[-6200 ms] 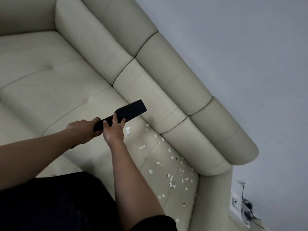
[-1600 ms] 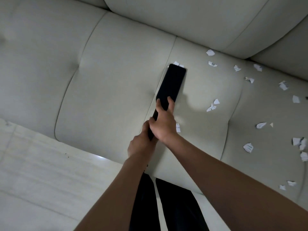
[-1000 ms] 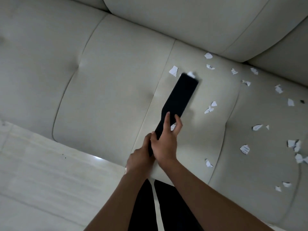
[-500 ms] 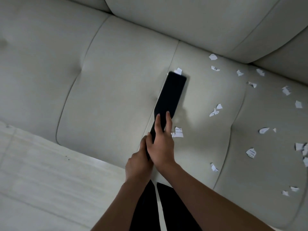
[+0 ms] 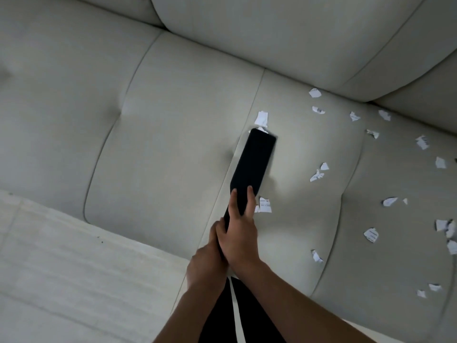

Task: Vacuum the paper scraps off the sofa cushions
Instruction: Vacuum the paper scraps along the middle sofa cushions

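Both left hand (image 5: pixel 205 267) and right hand (image 5: pixel 239 235) grip vacuum (image 5: pixel 254 164) (long axis toward backrest (image 5: pixel 272 33)).

The person is wearing black trousers (image 5: pixel 249 318), with bare forearms (image 5: pixel 296 303) showing down to the left hand (image 5: pixel 205 266) and right hand (image 5: pixel 237 240).

Both bare forearms are extended forward, converging. Right hand (image 5: pixel 238 233) is set ahead, gripping the black nozzle (image 5: pixel 254 164), two fingers (image 5: pixel 250 196) laid straight along it. Left hand (image 5: pixel 206 266) is clasped round it just behind, touching the right.
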